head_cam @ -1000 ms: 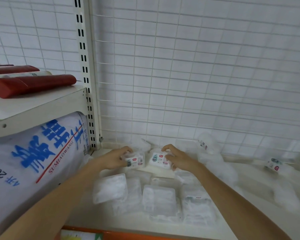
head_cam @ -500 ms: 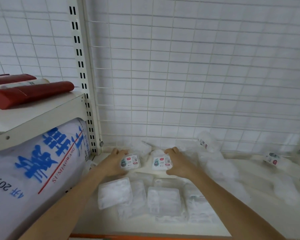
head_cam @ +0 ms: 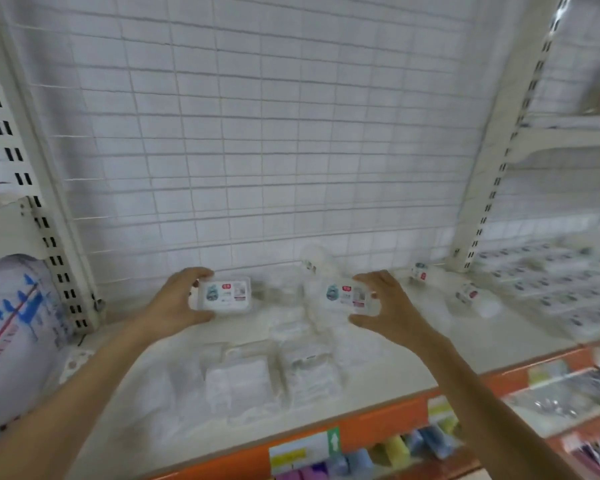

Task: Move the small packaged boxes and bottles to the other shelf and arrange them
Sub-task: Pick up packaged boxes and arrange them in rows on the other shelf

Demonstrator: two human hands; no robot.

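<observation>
Left hand point(head_cam: 174, 303) gripping a small clear plastic box with a white printed label point(head_cam: 224, 294), thumb below and fingers curled over its top edge, held up off the white shelf board point(head_cam: 413, 362). Right hand point(head_cam: 385, 311) gripping a second small clear labelled box point(head_cam: 349, 295) the same way, level with the first and well apart from it, label faces turned toward the camera. Between and below the two hands, flat clear plastic packs point(head_cam: 271, 379) lying side by side on the board (blurred, count hard to tell). Just beyond the right hand, a small clear bottle with a red-marked label point(head_cam: 419, 271) near the white wire-grid back panel point(head_cam: 257, 133), another small labelled bottle point(head_cam: 467, 293) further to the right. Past that, rows of labelled packs point(head_cam: 551, 289) on the neighbouring shelf. Left of the left hand, a white sack with blue lettering point(head_cam: 11, 327). Below the forearms, an orange shelf edge strip point(head_cam: 361, 427)
</observation>
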